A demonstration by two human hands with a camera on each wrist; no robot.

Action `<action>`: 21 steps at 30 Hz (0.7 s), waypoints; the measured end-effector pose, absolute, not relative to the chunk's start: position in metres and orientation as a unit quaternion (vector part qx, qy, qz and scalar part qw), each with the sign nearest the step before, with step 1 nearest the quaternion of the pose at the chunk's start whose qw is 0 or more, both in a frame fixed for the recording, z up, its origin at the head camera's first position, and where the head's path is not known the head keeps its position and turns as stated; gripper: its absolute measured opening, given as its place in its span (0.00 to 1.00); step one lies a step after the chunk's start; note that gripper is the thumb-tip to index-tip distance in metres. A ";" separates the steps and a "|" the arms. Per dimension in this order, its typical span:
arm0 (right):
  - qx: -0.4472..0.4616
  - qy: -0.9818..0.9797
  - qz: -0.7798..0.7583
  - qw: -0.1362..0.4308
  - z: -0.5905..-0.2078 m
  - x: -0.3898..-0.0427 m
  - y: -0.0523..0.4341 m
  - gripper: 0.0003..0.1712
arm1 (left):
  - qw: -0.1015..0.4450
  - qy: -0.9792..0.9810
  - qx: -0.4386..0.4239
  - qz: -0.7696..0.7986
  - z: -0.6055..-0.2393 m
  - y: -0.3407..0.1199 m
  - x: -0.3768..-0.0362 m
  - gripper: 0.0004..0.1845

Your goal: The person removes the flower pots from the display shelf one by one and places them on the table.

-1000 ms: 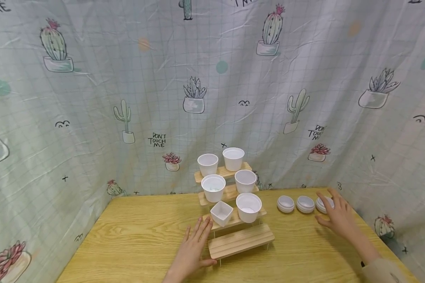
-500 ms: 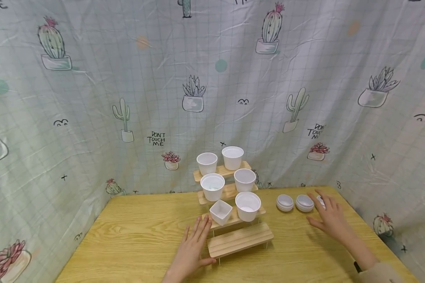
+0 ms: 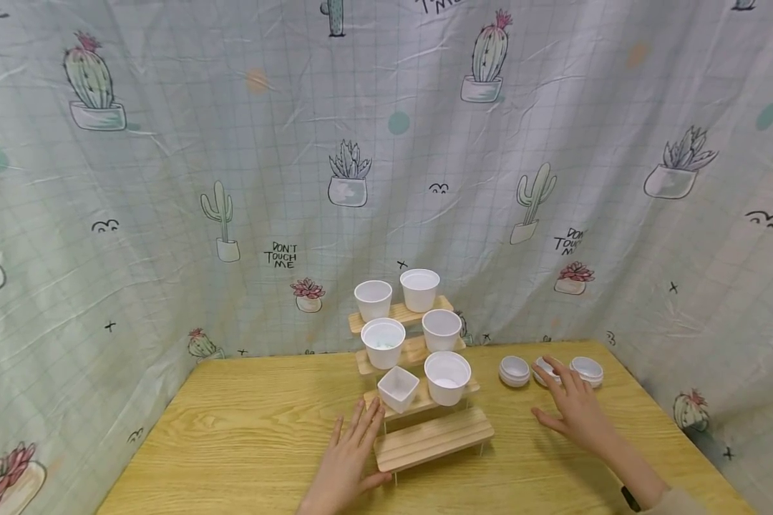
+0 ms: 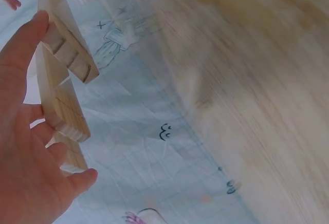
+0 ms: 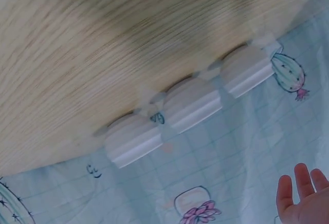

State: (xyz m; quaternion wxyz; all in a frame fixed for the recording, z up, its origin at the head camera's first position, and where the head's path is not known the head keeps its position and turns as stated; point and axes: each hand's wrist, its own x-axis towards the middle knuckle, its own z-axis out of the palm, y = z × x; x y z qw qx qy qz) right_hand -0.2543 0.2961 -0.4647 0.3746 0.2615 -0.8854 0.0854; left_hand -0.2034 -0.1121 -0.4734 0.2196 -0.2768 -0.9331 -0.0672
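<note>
Backdrop cloth (image 3: 283, 179) reads "DON'T TOUCH ME"; left hand (image 3: 348, 461) flat by rack (image 3: 434, 438), right hand (image 3: 573, 408) fingers spread, both empty.

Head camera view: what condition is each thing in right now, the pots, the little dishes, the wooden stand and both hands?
Round white pots: five, upright on the stand, nothing growing in them.
Square white pot: upright, tilted a little, on the third step.
Wooden step stand: standing on the table; lowest step bare.
Shallow white dishes: three in a row on the table.
Left hand: flat, fingers straight, against the stand's left end.
Right hand: open, fingers spread over the middle dish.
</note>
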 end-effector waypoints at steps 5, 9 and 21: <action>0.280 -0.879 0.097 0.373 -0.465 -0.250 0.284 0.40 | 0.218 -0.934 -0.275 -0.071 -0.473 -0.113 -0.202 0.52; 0.291 -0.874 0.104 0.375 -0.465 -0.246 0.275 0.42 | 0.210 -0.936 -0.273 -0.075 -0.472 -0.113 -0.202 0.53; 0.293 -0.880 0.117 0.355 -0.463 -0.240 0.255 0.42 | 0.209 -0.936 -0.272 -0.076 -0.469 -0.109 -0.203 0.54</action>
